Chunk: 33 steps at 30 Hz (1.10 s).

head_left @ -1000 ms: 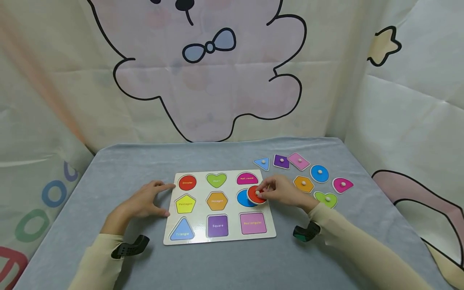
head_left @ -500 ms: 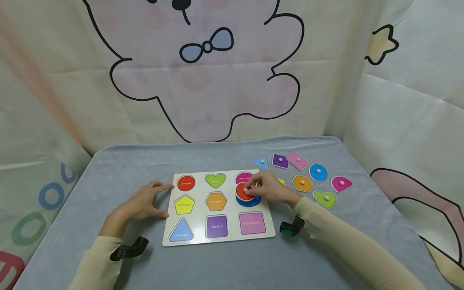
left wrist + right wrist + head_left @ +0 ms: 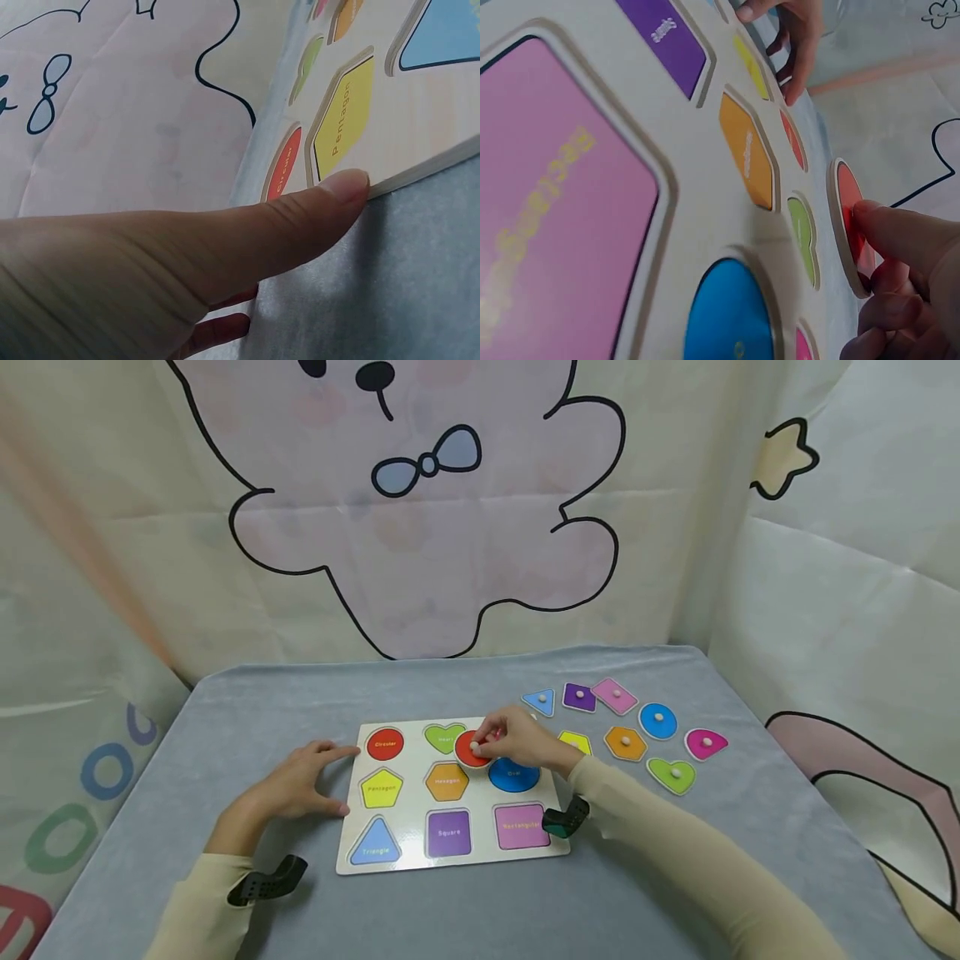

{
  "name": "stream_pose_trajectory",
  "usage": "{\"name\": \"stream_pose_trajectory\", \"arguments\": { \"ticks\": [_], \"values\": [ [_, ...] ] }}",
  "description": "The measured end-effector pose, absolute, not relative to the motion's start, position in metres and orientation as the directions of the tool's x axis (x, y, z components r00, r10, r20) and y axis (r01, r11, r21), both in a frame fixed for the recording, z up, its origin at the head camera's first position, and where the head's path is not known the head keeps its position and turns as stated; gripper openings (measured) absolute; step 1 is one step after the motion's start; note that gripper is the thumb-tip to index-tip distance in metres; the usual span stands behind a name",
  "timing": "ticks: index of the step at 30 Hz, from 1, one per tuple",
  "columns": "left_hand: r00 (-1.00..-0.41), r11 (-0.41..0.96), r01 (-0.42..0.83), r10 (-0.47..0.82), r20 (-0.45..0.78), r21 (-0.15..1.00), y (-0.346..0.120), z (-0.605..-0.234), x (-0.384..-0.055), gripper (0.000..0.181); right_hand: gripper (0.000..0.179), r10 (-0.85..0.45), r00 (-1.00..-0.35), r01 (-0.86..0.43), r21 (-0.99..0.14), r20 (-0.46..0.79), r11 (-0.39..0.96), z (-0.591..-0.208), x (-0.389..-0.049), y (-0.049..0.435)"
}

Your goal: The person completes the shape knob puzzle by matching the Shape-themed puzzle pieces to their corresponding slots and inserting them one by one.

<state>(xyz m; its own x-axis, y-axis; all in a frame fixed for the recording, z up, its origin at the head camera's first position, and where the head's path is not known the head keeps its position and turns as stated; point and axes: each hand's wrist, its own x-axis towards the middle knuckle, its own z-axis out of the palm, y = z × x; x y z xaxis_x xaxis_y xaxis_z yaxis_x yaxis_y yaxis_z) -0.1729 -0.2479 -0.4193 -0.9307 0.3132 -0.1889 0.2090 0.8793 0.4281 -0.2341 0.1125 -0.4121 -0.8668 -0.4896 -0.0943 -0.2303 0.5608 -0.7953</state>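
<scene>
A white shape puzzle board point(image 3: 411, 810) lies on the table with coloured, labelled recesses. My right hand point(image 3: 525, 739) pinches the small knob of a red round puzzle piece point(image 3: 467, 750) and holds it over the board's upper part, between the green heart recess point(image 3: 440, 737) and the blue oval recess point(image 3: 513, 775). In the right wrist view the red piece point(image 3: 847, 217) is raised clear of the board. My left hand point(image 3: 292, 785) rests at the board's left edge, its thumb point(image 3: 330, 196) touching the edge beside the yellow pentagon recess point(image 3: 346, 112). The red circular recess point(image 3: 385, 744) is at the upper left.
Several loose knobbed pieces lie right of the board: a blue triangle point(image 3: 540, 701), purple square point(image 3: 578, 697), pink rectangle point(image 3: 617, 695), blue piece point(image 3: 657, 722), orange hexagon point(image 3: 626, 743), magenta half round point(image 3: 706, 743), green heart point(image 3: 670, 776) and yellow piece point(image 3: 575, 742). A grey-blue cloth point(image 3: 450, 918) covers the table.
My right hand has carried the red round piece leftward across the board, from over the blue oval recess towards the green heart recess. The left hand stays at the board's left edge.
</scene>
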Motion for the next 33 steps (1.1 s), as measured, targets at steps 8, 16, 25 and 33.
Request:
{"name": "stream_pose_trajectory", "arguments": {
  "ticks": [8, 16, 25, 33],
  "values": [
    [-0.932, 0.875, 0.205, 0.311, -0.184, 0.439, -0.248, -0.419, -0.173, 0.090, 0.012, -0.495, -0.866, -0.243, -0.803, -0.074, 0.544, -0.405, -0.242, 0.089],
    [-0.937, 0.883, 0.190, 0.293, -0.187, 0.430, -0.248, -0.420, -0.171, 0.091, 0.013, -0.509, -0.859, -0.242, -0.831, -0.057, 0.501, -0.403, -0.246, 0.068],
    [-0.936, 0.881, 0.200, 0.302, -0.184, 0.429, -0.247, -0.421, -0.170, 0.089, 0.012, -0.497, -0.866, -0.232, -0.836, -0.056, 0.497, -0.409, -0.252, 0.052],
    [-0.939, 0.887, 0.193, 0.291, -0.185, 0.419, -0.248, -0.421, -0.170, 0.090, 0.012, -0.495, -0.866, -0.223, -0.830, -0.072, 0.511, -0.409, -0.256, 0.039]
  ]
}}
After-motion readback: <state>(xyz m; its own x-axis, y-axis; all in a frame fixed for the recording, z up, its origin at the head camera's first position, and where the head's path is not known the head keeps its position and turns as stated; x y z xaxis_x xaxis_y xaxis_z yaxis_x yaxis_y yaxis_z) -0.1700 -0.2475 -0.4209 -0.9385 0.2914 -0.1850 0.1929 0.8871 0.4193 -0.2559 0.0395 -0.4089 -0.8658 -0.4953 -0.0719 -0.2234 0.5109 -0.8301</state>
